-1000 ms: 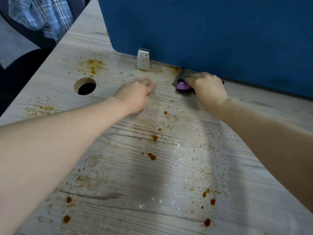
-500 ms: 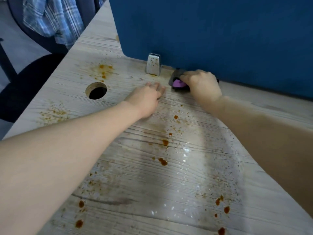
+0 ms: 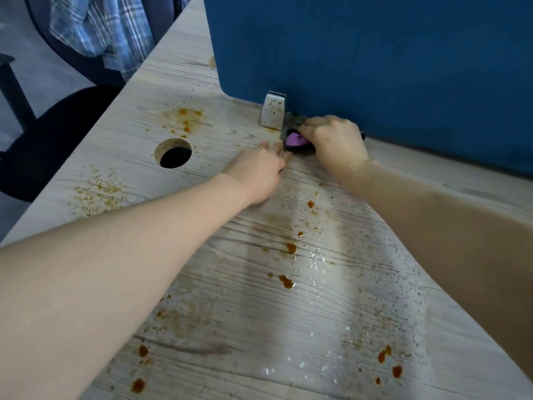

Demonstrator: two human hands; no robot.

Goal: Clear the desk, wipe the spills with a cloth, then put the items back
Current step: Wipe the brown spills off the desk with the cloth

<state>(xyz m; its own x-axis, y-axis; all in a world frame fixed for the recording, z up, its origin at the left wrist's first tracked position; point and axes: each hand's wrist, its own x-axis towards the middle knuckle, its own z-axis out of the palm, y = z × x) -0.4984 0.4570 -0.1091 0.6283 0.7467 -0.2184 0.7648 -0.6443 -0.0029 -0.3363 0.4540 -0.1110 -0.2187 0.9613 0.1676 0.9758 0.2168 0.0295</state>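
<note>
So the right hand [image 3: 336,142] has its fingers curled over a dark cloth [image 3: 297,137] with a pink-purple patch showing, pressed onto the desk [image 3: 331,298] right at the foot of the blue divider [image 3: 375,59]. Compared with a second ago it has slid left along the divider, and the cloth now sits just beside the metal clip [image 3: 273,111], pretty much touching it. The left hand [image 3: 258,171] lies flat on the wood with fingers straight, holding nothing; earlier there was a gap between it and the cloth, now its fingertips are up against the cloth's edge.

Further out, brown spill spots [image 3: 287,281] still dot the middle and near part of the desk, plus a wet shiny smear. More orange splatter sits around the round cable hole [image 3: 173,153]. A plaid shirt [image 3: 101,27] hangs over a chair off to the far left.
</note>
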